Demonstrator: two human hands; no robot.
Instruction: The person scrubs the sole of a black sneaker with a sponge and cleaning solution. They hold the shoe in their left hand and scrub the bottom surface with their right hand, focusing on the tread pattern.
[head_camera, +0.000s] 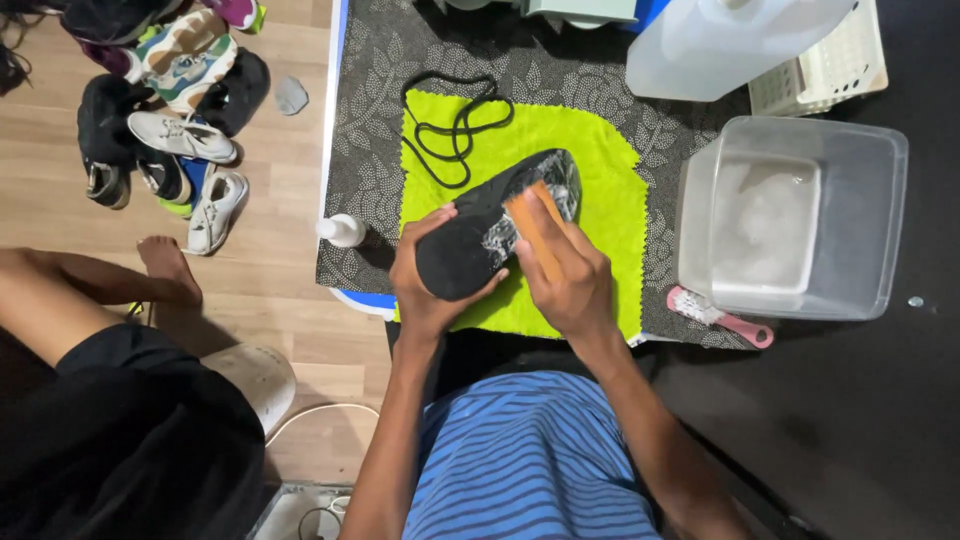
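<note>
Left hand (425, 285) grips the black insole (490, 225); right hand (565, 275) presses a wooden brush (532, 232) onto it.

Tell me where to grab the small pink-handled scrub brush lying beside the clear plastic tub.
Grip the pink-handled scrub brush by its bare handle end, coming from above on the right. It lies flat on the mat, bristle head tucked against the clear plastic tub, so only the handle is clear.

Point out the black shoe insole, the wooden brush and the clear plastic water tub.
black shoe insole (455, 255): head view, on its dry black heel end.
wooden brush (532, 228): head view, on its tan wooden back.
clear plastic water tub (875, 215): head view, on its right wall.
</note>
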